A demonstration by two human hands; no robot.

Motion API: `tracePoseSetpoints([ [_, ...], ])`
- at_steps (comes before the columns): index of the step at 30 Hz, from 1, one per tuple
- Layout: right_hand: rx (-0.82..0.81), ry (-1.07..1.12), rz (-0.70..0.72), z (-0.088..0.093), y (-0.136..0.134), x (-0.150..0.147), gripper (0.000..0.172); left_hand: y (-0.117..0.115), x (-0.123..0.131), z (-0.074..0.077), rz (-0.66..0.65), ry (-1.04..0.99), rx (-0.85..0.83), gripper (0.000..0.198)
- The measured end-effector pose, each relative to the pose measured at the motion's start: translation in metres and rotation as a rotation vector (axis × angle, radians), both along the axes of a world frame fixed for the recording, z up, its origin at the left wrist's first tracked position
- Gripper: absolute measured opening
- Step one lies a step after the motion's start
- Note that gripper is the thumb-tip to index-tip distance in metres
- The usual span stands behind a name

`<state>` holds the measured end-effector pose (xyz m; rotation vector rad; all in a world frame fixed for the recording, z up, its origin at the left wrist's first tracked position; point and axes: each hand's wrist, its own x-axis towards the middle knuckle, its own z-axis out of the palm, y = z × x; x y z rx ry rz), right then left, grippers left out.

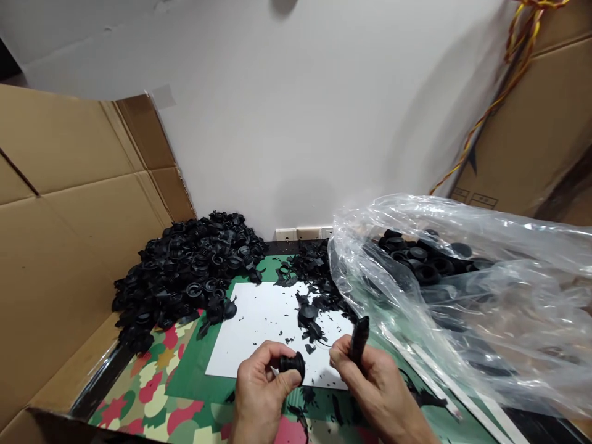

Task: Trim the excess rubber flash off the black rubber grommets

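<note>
Near the front of a white sheet [266, 314], my left hand [261, 388] pinches a small ribbed black rubber boot [292, 368] between thumb and fingers. To its right, my right hand [372, 379] is wrapped around a black-handled tool [359, 339] whose handle points up. The tool's working end is hidden by the fingers, so its kind does not show. A gap separates the two hands. Beyond them on the sheet lie a domed black rubber piece [308, 312] and torn black scraps [309, 349].
A large heap of black rubber parts [194, 265] rises at the left beside a cardboard panel [78, 203]. More black scraps [319, 265] are piled at the back. At the right, a clear plastic bag [485, 296] holds round black parts [428, 271]. Green board [189, 370] lies under the sheet.
</note>
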<state>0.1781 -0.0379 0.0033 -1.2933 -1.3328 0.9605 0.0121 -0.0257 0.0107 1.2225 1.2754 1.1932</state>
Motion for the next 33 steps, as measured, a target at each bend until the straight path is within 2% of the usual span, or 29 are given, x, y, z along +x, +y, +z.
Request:
tracePoseSetpoints([
  [4,0.029,-0.024,0.024,-0.004,0.001,0.0,0.028,0.0,0.001,0.0,0.01,0.058,0.021,0.014],
  [8,0.152,-0.07,0.094,-0.006,0.001,-0.003,0.022,0.0,0.003,-0.002,0.002,0.145,0.134,0.011],
  [14,0.384,-0.283,0.157,-0.012,0.005,-0.008,0.022,-0.002,0.003,-0.002,-0.021,0.259,0.238,0.009],
  [20,0.479,-0.494,0.188,-0.024,0.007,-0.005,0.019,-0.001,0.003,-0.004,-0.022,0.336,0.341,0.009],
  [27,0.444,-0.61,0.18,-0.013,0.008,-0.003,0.022,-0.002,0.0,-0.004,-0.091,0.546,0.463,0.012],
  [30,0.537,-0.746,0.126,-0.007,0.007,-0.006,0.023,-0.002,0.001,-0.005,-0.098,0.617,0.519,0.015],
  [33,0.691,-0.817,0.064,-0.002,0.006,-0.012,0.018,-0.003,0.004,-0.008,-0.068,0.613,0.543,0.017],
])
